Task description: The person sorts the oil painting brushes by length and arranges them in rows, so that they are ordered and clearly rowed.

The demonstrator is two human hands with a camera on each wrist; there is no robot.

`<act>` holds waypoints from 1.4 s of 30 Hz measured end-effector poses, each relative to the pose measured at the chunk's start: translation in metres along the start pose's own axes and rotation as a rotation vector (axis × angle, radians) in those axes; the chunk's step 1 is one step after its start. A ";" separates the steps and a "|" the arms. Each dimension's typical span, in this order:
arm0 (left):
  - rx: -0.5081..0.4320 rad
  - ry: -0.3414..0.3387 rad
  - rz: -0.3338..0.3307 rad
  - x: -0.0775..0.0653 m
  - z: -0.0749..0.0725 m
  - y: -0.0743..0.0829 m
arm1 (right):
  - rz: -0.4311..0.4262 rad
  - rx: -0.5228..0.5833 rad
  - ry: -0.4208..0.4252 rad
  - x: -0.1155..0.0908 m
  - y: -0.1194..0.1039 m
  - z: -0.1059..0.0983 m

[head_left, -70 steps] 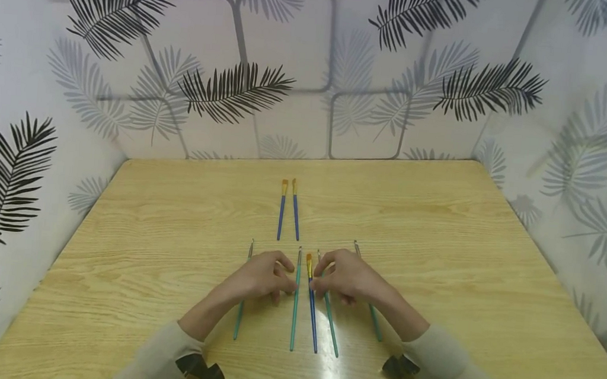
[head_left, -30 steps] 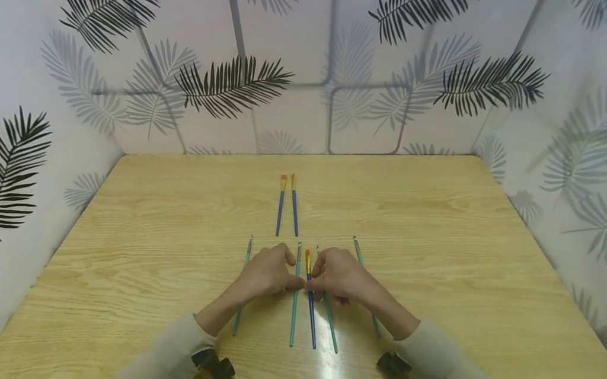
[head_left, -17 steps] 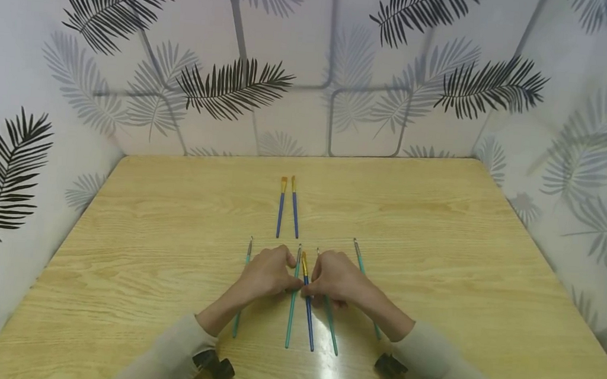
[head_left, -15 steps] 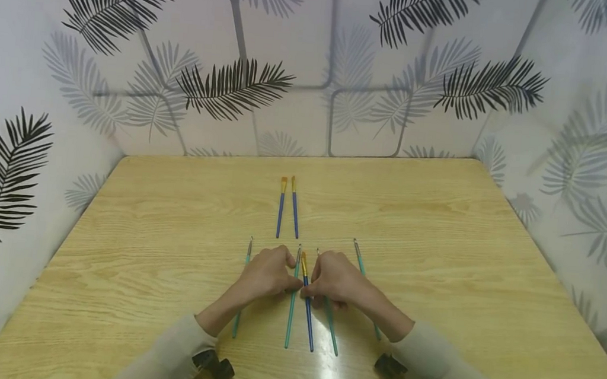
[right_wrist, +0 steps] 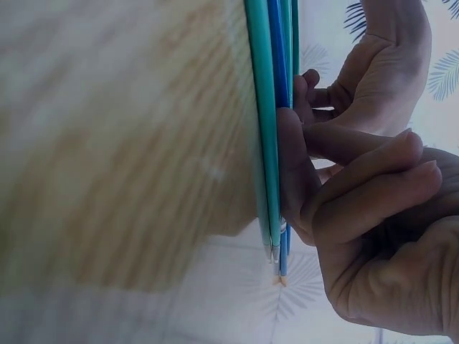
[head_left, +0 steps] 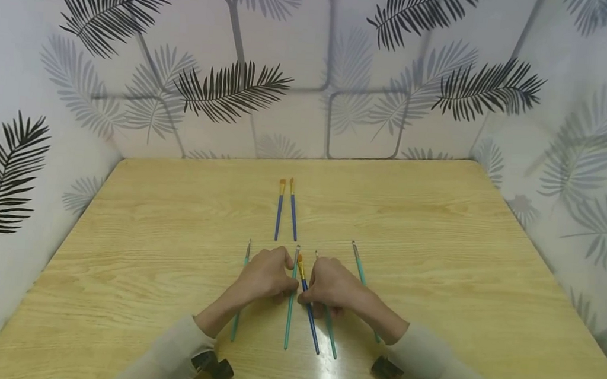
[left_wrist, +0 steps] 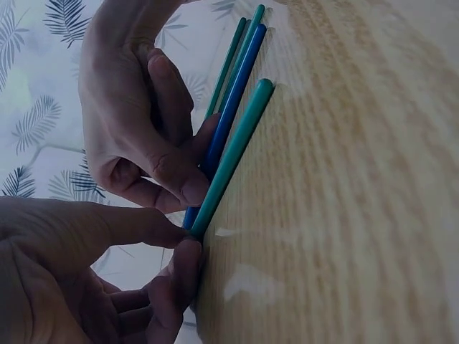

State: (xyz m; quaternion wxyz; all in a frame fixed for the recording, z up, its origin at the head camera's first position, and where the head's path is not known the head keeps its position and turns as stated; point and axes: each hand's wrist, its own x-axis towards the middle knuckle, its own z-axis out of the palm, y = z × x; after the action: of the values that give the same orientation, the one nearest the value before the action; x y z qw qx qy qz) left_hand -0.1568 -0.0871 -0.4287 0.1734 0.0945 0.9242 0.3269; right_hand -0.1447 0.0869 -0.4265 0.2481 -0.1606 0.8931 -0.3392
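My left hand (head_left: pixel 266 274) pinches a teal stick with a silver tip (head_left: pixel 289 324) between thumb and forefinger; the left wrist view shows the grip near the middle of the teal stick. Just to its right, my right hand (head_left: pixel 335 282) holds a blue paintbrush (head_left: pixel 313 327) between thumb and finger. Its orange bristles and gold ferrule point away from me, leaning left towards the teal stick. Another teal stick (head_left: pixel 331 337) lies partly hidden beneath my right hand. The two thumbs are close together but apart.
Two more blue paintbrushes (head_left: pixel 279 214) lie side by side farther back on the wooden table (head_left: pixel 173 215). One teal stick (head_left: pixel 235 327) lies beside my left wrist, another (head_left: pixel 359 268) partly under my right forearm. A leaf-patterned wall (head_left: pixel 288 117) borders the table.
The blue paintbrush's bristle end has shifted left, and its handle end now swings right. My hands have come together and then drawn slightly apart. The held teal stick's near end has shifted left.
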 end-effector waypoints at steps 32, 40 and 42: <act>0.082 -0.062 0.020 0.002 -0.006 0.009 | -0.029 0.082 -0.052 -0.003 0.009 -0.005; 0.081 -0.026 0.039 0.005 -0.001 0.007 | -0.049 0.111 -0.066 -0.006 0.011 -0.007; 0.070 -0.034 0.037 0.005 -0.001 0.007 | -0.047 0.124 -0.072 -0.006 0.012 -0.008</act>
State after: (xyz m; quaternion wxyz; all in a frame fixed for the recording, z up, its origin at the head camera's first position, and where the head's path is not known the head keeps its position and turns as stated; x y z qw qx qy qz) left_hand -0.1614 -0.0803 -0.4251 0.1795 0.1233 0.9301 0.2959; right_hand -0.1454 0.1023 -0.4277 0.2815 -0.1780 0.8569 -0.3935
